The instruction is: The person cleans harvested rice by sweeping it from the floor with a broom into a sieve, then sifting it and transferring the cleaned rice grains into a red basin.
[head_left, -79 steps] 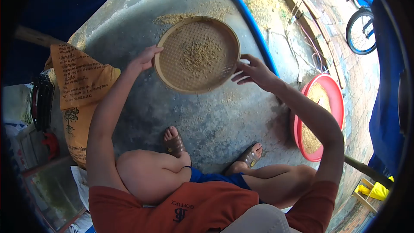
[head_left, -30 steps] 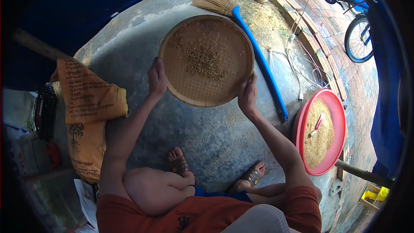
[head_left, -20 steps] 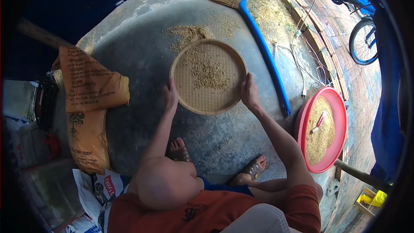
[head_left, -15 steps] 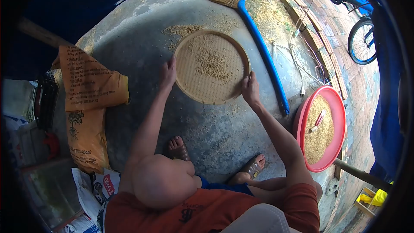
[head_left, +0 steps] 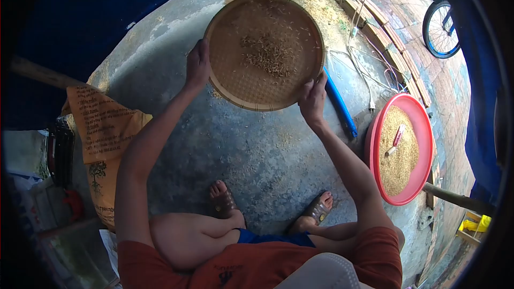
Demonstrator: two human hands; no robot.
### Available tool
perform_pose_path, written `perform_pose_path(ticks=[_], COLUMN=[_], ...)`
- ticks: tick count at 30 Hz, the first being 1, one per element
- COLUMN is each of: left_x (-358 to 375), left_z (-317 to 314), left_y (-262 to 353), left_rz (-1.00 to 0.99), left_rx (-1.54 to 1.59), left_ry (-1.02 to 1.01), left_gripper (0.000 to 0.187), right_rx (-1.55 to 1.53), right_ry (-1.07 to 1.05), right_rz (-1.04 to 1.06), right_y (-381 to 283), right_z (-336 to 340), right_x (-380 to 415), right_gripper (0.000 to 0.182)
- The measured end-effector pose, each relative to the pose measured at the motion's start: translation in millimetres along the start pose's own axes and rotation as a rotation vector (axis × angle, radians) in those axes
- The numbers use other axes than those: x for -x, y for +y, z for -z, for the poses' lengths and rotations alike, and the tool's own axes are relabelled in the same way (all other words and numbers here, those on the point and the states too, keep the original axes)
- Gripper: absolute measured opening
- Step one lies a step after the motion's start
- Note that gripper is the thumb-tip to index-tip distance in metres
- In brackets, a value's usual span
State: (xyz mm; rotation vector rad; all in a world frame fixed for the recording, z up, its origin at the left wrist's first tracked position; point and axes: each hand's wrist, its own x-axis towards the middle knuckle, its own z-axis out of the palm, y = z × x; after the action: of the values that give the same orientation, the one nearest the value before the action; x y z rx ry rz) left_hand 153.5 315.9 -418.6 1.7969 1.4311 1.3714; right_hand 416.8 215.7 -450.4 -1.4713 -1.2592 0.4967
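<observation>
Grey, mottled concrete floor (head_left: 251, 144) fills the middle of the frame, ringed by blue tarpaulin (head_left: 80, 16) along the upper left and right edges. A round woven bamboo sieve (head_left: 265, 51) sits in the upper centre of the frame, raised over the floor and held between both hands. Loose husked grain (head_left: 270, 53) lies clustered a little above the middle of its mesh, with stray bits scattered toward its rim.

The left hand (head_left: 198, 67) grips the sieve's left rim, fingers curled up along the edge with the palm against the outside. The right hand (head_left: 313, 99) clasps the lower right rim, fingers wrapped over the edge and thumb on the inner side. Both arms stretch forward from an orange shirt (head_left: 257, 265) at the bottom of the frame, and two feet in brown sandals (head_left: 318, 211) rest on the concrete in the lower centre.

A blue-handled broom (head_left: 340, 107) runs from behind the sieve down toward the right, its straw head peeking out above the sieve's top rim. A red basin (head_left: 425, 128) at the right edge holds a bed of grain with a small scoop lying on it. An orange printed sack (head_left: 101, 128) slumps at the left. A bicycle wheel (head_left: 439, 21) shows in the upper right, beside a brick border.
</observation>
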Motion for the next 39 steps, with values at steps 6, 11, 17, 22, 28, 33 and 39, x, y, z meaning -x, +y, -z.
perform_pose_path(ticks=[6,11,17,22,28,33,39], left_x=[60,70,67,109,81,77,124], left_z=[-19,-6,11,2,31,26,22], left_y=[-59,-56,-11,-84,-5,-26,-99], left_rz=[0.808,0.476,0.253,0.671,0.315,0.270,0.799], left_rx=[-0.011,-0.100,0.031,-0.124,-0.054,0.004,-0.111], left_ry=[-0.380,-0.243,0.034,-0.135,0.111,0.120,-0.105], left_gripper=[0.047,0.046,0.048,0.047,0.044,0.045,0.054], right_rx=[0.271,0.164,0.112,0.315,0.082,0.114,0.373], right_ry=[-0.173,-0.127,-0.025,-0.349,-0.133,-0.223,-0.451], right_rz=[-0.169,-0.028,0.146,-0.283,0.057,-0.057,-0.251], right_y=[33,15,8,48,-15,6,41], right_z=[3,13,-5,-14,-10,-26,-30], right_x=[14,13,13,33,18,18,41], right_gripper=[0.025,0.034,0.033,0.029,0.033,0.032,0.027])
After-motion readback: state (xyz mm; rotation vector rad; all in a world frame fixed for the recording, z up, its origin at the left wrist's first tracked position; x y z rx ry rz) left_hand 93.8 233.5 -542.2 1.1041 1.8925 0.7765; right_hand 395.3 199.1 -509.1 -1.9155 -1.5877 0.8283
